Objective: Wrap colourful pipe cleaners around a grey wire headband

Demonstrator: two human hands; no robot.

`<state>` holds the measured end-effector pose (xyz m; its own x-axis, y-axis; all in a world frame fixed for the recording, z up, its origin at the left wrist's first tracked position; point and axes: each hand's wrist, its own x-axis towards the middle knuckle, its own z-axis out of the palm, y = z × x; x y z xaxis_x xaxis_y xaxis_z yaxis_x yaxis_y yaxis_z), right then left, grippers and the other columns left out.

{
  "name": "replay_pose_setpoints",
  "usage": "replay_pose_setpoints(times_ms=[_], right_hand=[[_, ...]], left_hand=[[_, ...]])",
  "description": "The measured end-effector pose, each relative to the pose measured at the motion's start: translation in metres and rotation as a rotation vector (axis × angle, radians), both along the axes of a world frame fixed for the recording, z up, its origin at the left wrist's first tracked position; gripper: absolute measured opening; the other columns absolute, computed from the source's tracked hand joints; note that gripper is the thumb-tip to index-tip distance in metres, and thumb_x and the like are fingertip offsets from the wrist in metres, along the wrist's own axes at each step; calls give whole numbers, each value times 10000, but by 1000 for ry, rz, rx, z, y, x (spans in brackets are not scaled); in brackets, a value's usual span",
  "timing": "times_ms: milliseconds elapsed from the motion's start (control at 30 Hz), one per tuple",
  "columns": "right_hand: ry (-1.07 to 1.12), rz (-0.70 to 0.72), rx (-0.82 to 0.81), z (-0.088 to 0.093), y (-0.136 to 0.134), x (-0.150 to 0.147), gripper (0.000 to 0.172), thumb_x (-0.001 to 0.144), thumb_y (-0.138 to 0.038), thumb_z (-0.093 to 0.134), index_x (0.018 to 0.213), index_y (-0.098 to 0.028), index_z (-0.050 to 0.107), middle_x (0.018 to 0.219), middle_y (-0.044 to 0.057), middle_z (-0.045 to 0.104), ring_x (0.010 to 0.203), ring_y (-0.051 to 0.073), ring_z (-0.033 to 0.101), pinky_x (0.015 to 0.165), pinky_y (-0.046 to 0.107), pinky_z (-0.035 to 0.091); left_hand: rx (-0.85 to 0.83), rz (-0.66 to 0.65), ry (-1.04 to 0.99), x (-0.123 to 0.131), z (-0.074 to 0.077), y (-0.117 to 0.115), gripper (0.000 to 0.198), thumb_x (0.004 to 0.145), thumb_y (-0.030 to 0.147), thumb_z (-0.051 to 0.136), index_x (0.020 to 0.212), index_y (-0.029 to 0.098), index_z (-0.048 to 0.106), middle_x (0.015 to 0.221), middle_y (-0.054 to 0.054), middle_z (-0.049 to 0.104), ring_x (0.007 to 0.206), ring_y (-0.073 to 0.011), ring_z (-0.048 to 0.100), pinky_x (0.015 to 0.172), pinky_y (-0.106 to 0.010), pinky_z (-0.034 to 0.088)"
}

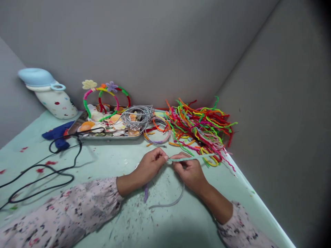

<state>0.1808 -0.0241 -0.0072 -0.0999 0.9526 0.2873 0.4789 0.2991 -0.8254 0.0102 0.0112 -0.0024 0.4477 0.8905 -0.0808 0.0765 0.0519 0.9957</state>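
My left hand [150, 164] pinches the end of a pale green pipe cleaner [192, 158] on the mint tabletop [108, 165]. My right hand [188, 171] is closed around the same pipe cleaner just to the right, and its free end reaches toward the coloured pile. A grey headband [168, 204] curves out from under my hands toward me. A purple pipe cleaner piece [146, 193] lies under my left wrist.
A heap of bright pipe cleaners [200, 129] lies at the back right. A metal tray [108, 125] holds shells, grey headbands [137, 117] and wrapped headbands [103, 98]. A blue glue gun [58, 134] with black cord [43, 172] lies left, near a white dotted container [51, 96]. Grey walls enclose the table.
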Motion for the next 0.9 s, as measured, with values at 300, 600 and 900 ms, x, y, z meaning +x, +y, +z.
replay_pose_setpoints(times_ms=[300, 600, 900], right_hand=[[6, -8, -14, -2, -1, 2, 192, 831, -190, 528, 935, -198, 690, 806, 46, 672, 764, 185, 617, 681, 290, 480], [187, -72, -180, -3, 3, 0, 153, 809, -266, 574, 897, -180, 665, 710, 21, 654, 579, 148, 575, 546, 254, 463], [125, -39, -165, -4, 2, 0, 116, 812, -243, 549, 860, -198, 645, 614, -16, 579, 525, 129, 503, 515, 238, 403]], left_hand=[[3, -11, 19, 0, 3, 1, 189, 843, 341, 513, 783, 164, 487, 518, 78, 394, 448, -65, 335, 437, -184, 259], [29, -76, 35, -1, 0, 1, 173, 844, 319, 487, 890, 165, 551, 577, 59, 433, 480, -78, 379, 457, -186, 287], [74, -88, 150, -1, 1, 1, 181, 826, 294, 491, 890, 158, 592, 552, 53, 458, 490, -93, 382, 475, -201, 275]])
